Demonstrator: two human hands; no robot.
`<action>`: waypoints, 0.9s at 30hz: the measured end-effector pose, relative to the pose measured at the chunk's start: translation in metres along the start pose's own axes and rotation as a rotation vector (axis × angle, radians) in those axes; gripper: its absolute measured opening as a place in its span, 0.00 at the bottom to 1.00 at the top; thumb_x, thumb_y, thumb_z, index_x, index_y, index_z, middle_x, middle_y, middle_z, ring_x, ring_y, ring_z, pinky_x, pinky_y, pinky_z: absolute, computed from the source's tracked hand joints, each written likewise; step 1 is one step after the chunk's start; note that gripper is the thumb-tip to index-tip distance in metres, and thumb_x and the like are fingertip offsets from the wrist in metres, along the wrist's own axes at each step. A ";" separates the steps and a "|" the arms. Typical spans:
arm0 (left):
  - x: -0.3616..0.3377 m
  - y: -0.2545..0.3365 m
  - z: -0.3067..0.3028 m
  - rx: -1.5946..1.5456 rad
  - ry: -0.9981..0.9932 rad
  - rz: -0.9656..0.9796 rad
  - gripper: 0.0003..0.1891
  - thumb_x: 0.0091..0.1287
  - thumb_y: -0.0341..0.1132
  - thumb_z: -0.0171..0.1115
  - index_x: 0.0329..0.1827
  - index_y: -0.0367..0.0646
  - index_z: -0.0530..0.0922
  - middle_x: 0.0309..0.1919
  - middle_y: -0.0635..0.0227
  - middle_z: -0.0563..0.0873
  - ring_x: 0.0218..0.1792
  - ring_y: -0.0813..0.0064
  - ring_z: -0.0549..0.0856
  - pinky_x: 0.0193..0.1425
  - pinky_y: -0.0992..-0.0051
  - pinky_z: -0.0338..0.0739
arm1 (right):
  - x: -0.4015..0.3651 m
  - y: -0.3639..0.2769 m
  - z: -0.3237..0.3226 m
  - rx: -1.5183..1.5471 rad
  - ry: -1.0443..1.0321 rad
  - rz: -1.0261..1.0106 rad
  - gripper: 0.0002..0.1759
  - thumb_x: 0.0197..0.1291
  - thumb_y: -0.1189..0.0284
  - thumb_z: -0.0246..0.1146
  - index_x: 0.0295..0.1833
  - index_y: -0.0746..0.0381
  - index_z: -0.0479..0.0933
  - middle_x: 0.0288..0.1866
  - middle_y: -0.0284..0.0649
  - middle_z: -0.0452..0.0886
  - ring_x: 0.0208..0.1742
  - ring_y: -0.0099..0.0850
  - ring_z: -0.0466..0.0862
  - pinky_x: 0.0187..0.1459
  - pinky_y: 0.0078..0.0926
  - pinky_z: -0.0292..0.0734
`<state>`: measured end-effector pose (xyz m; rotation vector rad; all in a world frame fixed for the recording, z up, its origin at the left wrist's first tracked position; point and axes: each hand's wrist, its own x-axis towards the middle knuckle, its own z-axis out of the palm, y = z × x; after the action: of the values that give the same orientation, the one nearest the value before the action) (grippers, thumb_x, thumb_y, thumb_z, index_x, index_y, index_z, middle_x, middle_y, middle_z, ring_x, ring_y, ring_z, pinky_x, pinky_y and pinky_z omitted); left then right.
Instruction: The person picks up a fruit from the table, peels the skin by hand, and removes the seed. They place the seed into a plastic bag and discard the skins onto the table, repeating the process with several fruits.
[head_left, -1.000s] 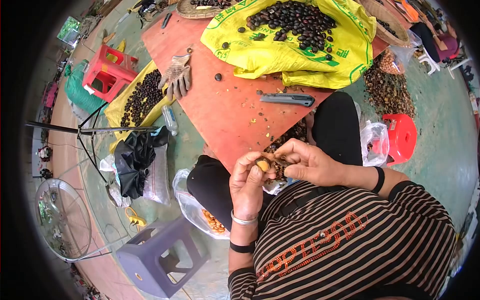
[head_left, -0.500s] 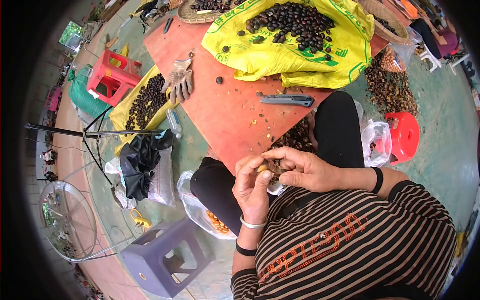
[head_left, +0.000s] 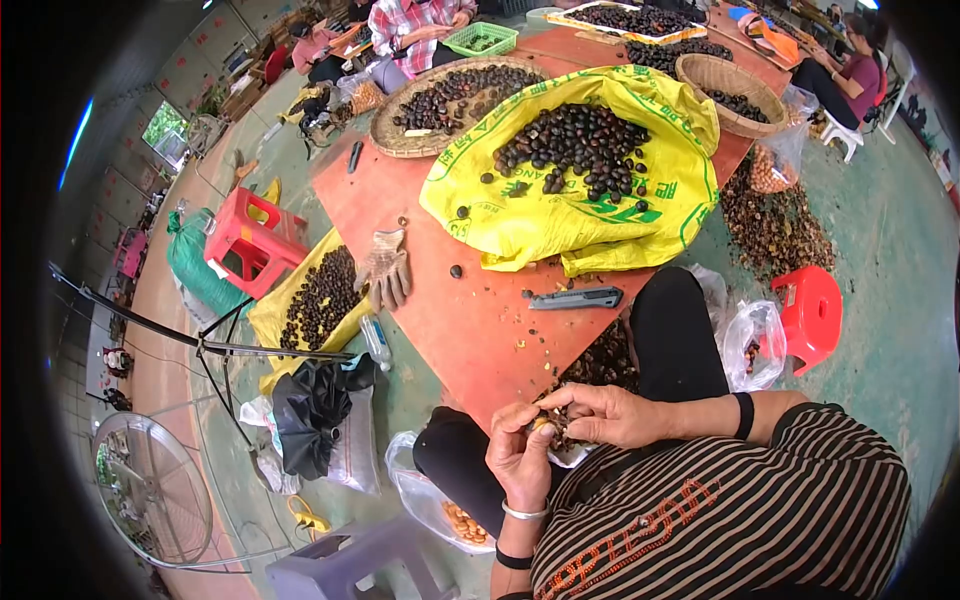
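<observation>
In front of my lap, my left hand pinches a small nut with a yellowish kernel showing, between thumb and fingers. My right hand reaches in from the other side, thumb and forefinger closed at the same nut. Fingers cover most of it. Below and behind the hands lies a heap of broken brown shells between my legs. A grey utility knife rests on the orange-red tabletop beyond my hands. A clear bag of peeled orange-yellow kernels sits by my left leg.
A yellow sack bears a pile of dark nuts. Around it are a woven tray, a basket and a work glove. Red stools and a fan stand nearby. Other people sit farther off.
My view has tilted up, so the scene sits lower and people at the far end show. Both hands remain together at the nut, with only a slight shift of the fingers.
</observation>
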<state>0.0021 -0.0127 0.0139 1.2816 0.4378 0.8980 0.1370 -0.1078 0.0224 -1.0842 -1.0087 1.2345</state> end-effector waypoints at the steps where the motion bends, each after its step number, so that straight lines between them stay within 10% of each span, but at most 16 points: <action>1: 0.000 -0.001 0.000 0.013 0.007 -0.026 0.11 0.56 0.20 0.64 0.41 0.36 0.76 0.42 0.67 0.76 0.41 0.79 0.78 0.48 0.79 0.74 | -0.001 -0.004 0.000 0.009 0.006 0.033 0.21 0.64 0.74 0.54 0.63 0.61 0.64 0.42 0.31 0.74 0.41 0.15 0.72 0.42 0.16 0.70; 8: -0.001 -0.010 -0.001 0.149 0.027 -0.072 0.10 0.56 0.17 0.63 0.39 0.35 0.76 0.39 0.67 0.78 0.39 0.80 0.78 0.46 0.80 0.75 | 0.008 0.035 -0.009 -0.254 0.128 -0.163 0.19 0.66 0.72 0.52 0.61 0.64 0.67 0.39 0.30 0.74 0.38 0.14 0.71 0.41 0.14 0.69; 10: -0.005 -0.002 0.010 0.251 -0.160 0.006 0.09 0.55 0.18 0.63 0.38 0.35 0.76 0.37 0.67 0.79 0.39 0.80 0.78 0.45 0.80 0.75 | 0.011 0.047 -0.022 -0.235 0.376 0.104 0.17 0.65 0.74 0.51 0.60 0.63 0.68 0.31 0.27 0.74 0.29 0.14 0.70 0.30 0.14 0.68; 11: -0.003 0.006 0.019 0.395 -0.316 0.238 0.10 0.55 0.19 0.64 0.39 0.35 0.75 0.35 0.66 0.80 0.35 0.79 0.79 0.43 0.81 0.75 | 0.010 0.052 -0.037 -0.166 0.436 0.224 0.16 0.63 0.72 0.54 0.54 0.65 0.73 0.43 0.35 0.80 0.41 0.21 0.77 0.44 0.21 0.74; 14: 0.003 0.002 0.009 -0.063 -0.138 -0.271 0.09 0.58 0.20 0.61 0.41 0.37 0.74 0.36 0.68 0.78 0.34 0.79 0.80 0.38 0.81 0.75 | -0.007 0.007 -0.035 0.126 0.256 0.320 0.21 0.66 0.70 0.52 0.63 0.62 0.66 0.28 0.27 0.70 0.27 0.13 0.68 0.30 0.13 0.65; 27: 0.009 0.006 0.010 -0.219 -0.004 -0.251 0.13 0.59 0.19 0.61 0.46 0.38 0.73 0.41 0.71 0.76 0.42 0.83 0.77 0.46 0.83 0.73 | -0.005 -0.022 -0.012 -0.215 -0.028 0.046 0.29 0.66 0.69 0.53 0.70 0.62 0.55 0.26 0.27 0.67 0.29 0.13 0.66 0.31 0.12 0.63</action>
<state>0.0125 -0.0118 0.0235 1.0026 0.4723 0.7101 0.1528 -0.1136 0.0420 -1.2649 -1.1635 1.1999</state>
